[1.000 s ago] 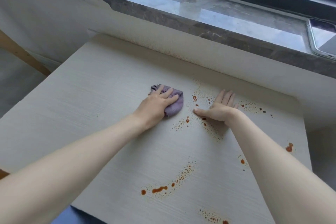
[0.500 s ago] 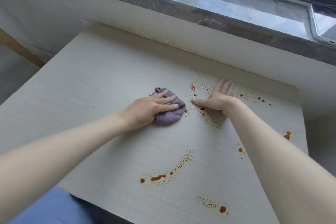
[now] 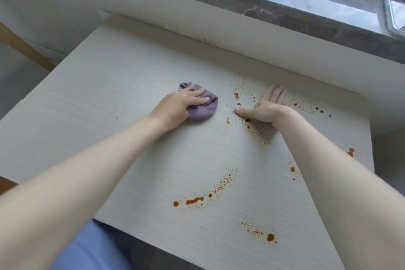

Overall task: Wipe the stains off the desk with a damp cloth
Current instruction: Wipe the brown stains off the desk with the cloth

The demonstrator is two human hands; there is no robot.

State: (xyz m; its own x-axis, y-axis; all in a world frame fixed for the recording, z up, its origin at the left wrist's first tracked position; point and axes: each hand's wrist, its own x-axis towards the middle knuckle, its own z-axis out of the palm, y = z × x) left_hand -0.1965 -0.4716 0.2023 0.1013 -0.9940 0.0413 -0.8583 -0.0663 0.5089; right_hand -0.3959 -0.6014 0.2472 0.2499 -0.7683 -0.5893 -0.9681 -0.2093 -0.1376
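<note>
A pale wood-grain desk (image 3: 109, 98) carries orange-brown stains: a speckled patch (image 3: 238, 98) near the middle back, a curved streak (image 3: 203, 195) toward the front, spots (image 3: 260, 231) at the front edge and more (image 3: 311, 107) at the right. My left hand (image 3: 182, 103) presses down on a bunched purple cloth (image 3: 203, 109), left of the speckled patch. My right hand (image 3: 265, 107) lies flat on the desk with fingers spread, palm down among the stains, holding nothing.
A dark marble windowsill (image 3: 274, 6) runs behind the desk, with a phone (image 3: 396, 13) at its right end. A wooden leg (image 3: 22, 48) slants at the left. Blue clothing (image 3: 92, 247) shows below the desk's front edge.
My left hand slid the cloth to the right into the spots and then back left; stains beside the right thumb look fainter. My right hand has stayed flat in place.
</note>
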